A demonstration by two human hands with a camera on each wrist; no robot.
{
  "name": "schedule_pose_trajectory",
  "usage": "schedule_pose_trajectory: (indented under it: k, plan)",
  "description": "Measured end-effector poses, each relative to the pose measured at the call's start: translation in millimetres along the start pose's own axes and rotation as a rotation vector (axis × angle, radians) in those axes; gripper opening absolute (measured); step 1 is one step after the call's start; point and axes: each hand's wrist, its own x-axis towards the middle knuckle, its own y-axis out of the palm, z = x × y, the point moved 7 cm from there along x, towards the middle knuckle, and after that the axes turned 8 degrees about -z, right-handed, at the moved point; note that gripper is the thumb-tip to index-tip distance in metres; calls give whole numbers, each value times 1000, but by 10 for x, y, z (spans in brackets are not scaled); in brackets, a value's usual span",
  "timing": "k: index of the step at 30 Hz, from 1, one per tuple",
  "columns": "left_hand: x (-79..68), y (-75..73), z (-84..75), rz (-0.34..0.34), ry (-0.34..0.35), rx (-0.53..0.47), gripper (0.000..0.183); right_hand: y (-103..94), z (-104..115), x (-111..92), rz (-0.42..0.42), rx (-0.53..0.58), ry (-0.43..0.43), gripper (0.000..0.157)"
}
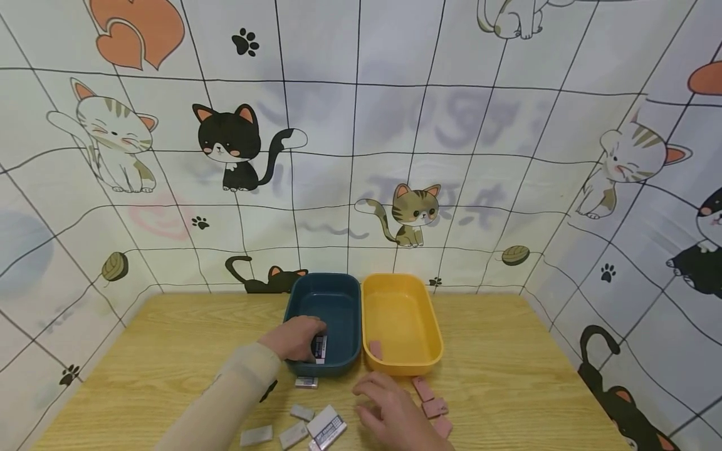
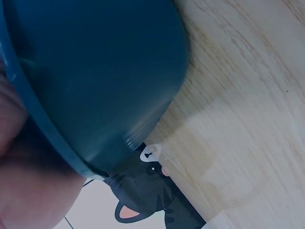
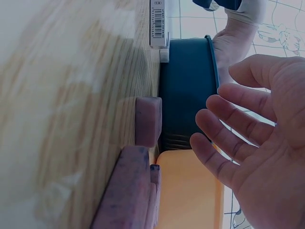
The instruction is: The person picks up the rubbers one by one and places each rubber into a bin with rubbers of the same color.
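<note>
My left hand [image 1: 294,337] reaches over the near left rim of the dark blue bin [image 1: 333,369]. Between its thumb and fingers it pinches a small white eraser with a dark printed sleeve [image 1: 320,349], inside the bin. In the left wrist view the bin wall [image 2: 105,81] hides most of that hand. My right hand [image 1: 386,407] hovers in front of the yellow bin [image 1: 403,369], fingers relaxed and slightly bent, holding nothing. Several pink erasers [image 1: 434,408] lie just to its right. One pink eraser [image 1: 375,349] sits in the yellow bin's near left corner.
Left of the right hand lie a larger white eraser with a printed sleeve [image 1: 327,428] and several small white ones [image 1: 256,436]. A sleeved eraser [image 1: 306,382] lies before the blue bin. Behind the wooden table [image 1: 496,363] hangs a cat-patterned cloth [image 1: 451,138].
</note>
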Motion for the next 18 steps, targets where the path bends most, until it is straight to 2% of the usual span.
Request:
schedule_pose_trajectory:
  k: [5,9,18]
  plan:
    - [-18,-71,39,-19,-59,-18,48,15,-22,5,18,-6,27,18]
    - [-82,-197,51,-79,-98,-27,45,13,2,3,-5,-25,-14,18]
    - [-327,-524,-111,-288,-38,-42,38,-15,91,14,-105,-53,-158,18]
